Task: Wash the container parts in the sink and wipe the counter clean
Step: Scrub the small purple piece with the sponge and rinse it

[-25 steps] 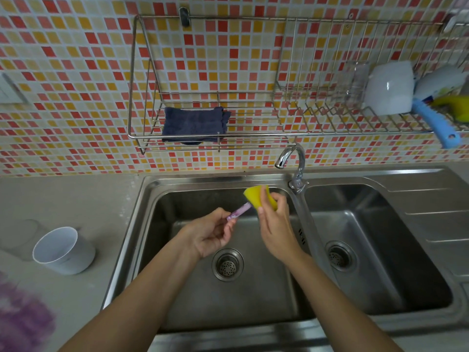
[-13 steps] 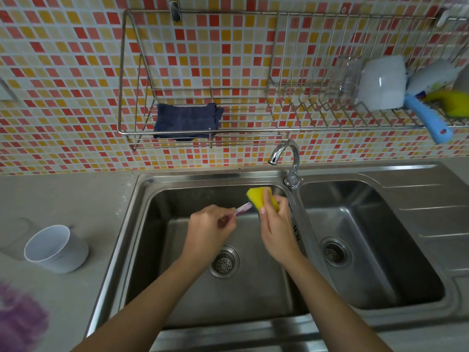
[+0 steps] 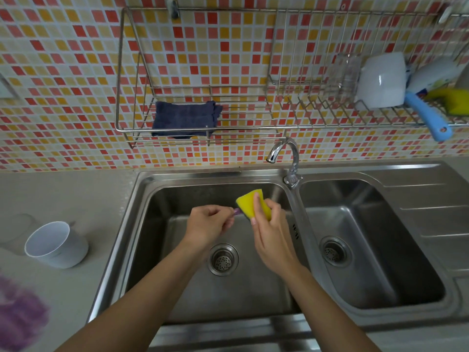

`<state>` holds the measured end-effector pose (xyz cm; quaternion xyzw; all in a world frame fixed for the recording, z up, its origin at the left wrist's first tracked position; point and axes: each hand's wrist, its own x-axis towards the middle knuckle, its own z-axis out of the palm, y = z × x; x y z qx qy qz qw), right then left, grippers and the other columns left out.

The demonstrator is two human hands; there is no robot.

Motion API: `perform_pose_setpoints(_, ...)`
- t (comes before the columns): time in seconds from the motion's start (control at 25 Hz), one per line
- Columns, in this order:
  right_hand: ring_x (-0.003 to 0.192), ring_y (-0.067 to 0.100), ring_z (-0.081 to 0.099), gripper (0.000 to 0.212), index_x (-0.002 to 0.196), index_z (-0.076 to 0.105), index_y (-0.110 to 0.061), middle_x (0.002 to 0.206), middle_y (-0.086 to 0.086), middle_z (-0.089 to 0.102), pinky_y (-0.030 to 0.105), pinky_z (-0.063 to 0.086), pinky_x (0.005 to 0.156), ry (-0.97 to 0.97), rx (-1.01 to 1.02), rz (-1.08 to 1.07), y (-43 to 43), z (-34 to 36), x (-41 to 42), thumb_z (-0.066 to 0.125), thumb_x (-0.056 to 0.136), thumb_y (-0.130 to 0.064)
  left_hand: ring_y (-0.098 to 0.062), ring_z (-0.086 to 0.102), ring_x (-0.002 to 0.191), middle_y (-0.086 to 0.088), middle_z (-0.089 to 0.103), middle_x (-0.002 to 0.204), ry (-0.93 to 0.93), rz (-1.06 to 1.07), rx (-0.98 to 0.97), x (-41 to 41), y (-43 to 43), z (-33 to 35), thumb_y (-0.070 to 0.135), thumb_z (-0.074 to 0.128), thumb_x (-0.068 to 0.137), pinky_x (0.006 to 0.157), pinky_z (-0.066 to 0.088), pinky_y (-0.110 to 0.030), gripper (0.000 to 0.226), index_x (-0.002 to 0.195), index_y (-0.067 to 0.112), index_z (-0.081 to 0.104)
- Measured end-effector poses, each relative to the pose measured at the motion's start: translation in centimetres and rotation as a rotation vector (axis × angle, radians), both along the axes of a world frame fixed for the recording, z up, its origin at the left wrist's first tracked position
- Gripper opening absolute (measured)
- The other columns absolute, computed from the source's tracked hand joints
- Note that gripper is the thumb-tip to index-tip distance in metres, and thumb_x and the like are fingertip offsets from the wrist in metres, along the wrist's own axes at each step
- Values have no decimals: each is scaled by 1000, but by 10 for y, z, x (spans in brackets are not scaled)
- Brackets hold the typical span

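left hand [image 3: 208, 223]: I see it above the left basin of the sink [image 3: 142, 199], fingers curled, pinching a purple part [image 3: 237, 212].
purple part: mostly hidden in the fingers; its free end meets the yellow sponge [image 3: 250, 201].
right hand [image 3: 272, 240]: clenched around the yellow sponge.
counter [image 3: 76, 194]: a white cup [image 3: 57, 243] is on it, left of the sink.

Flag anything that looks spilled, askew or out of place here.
A purple patch lies on the counter at lower left, too blurred to tell spill from cloth. The blue brush handle juts out past the front rail of the wall rack. Nothing else stands out.
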<state>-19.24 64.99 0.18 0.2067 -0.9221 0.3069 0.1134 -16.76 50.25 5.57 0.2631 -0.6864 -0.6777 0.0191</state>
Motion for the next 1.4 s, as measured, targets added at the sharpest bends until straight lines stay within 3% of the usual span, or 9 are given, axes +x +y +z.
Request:
perform_pose_setpoints(0.12,110,31,45,57,148,8,-21,131,21,35,44,46,90,-6,-49,-31,1,3,0,18,95,-42,-15,52,53,-3,60,49,-35,-6,72,-1,1,2,5,64,82,66,45,-31,25,58,7,69)
perform_pose_setpoints(0.24,108,30,46,58,148,9,-22,131,19,36,40,44,87,63,24,87,-4,6,-2,15,96,-46,-7,52,43,-1,59,44,-59,20,213,-3,4,4,3,59,86,51,46,-18,22,65,2,65)
perform_pose_setpoints(0.32,107,33,47,60,148,12,-18,131,21,37,40,44,84,24,1,-15,-3,7,-5,16,95,-47,-4,52,37,0,58,42,-88,30,279,-2,6,4,1,57,87,43,46,-12,19,69,-1,63)
perform_pose_setpoints(0.68,109,30,46,57,148,11,-17,133,20,35,40,45,86,45,22,35,11,-3,-12,20,96,-39,-4,54,36,-4,60,43,-134,58,442,-6,13,6,1,54,88,40,46,-10,19,71,-3,62)
perform_pose_setpoints(0.84,110,28,45,55,148,9,-20,133,18,34,37,44,87,26,-75,6,14,-4,-19,24,98,-35,-7,55,43,-8,61,52,-69,39,295,-10,20,4,0,60,85,48,48,-14,14,74,-3,66)
perform_pose_setpoints(1.0,113,28,45,53,148,10,-23,135,16,32,40,46,90,-32,-92,26,19,-12,-32,26,98,-35,-22,50,64,-17,61,67,-8,-22,22,-17,25,-2,4,64,81,69,43,-32,29,55,14,72)
perform_pose_setpoints(1.2,106,21,47,58,148,7,-20,134,10,29,33,43,85,-132,-51,100,32,-28,-48,33,98,-33,-13,45,54,-5,56,51,-95,-50,-206,-29,29,-23,33,69,65,64,39,-28,25,53,12,70)
perform_pose_setpoints(1.32,112,35,47,53,142,27,-6,136,20,26,31,37,95,-294,-253,-166,60,-41,-91,47,93,-14,-11,51,52,-1,60,51,-182,-12,-312,-34,25,-36,27,68,71,62,42,-24,25,48,19,68)
perform_pose_setpoints(1.4,130,38,33,47,136,34,0,145,23,19,32,28,104,-413,-256,-226,81,-47,-132,47,92,-14,-11,54,55,-3,63,54,-173,-6,-292,-40,22,-42,25,68,74,64,44,-25,24,50,21,70)
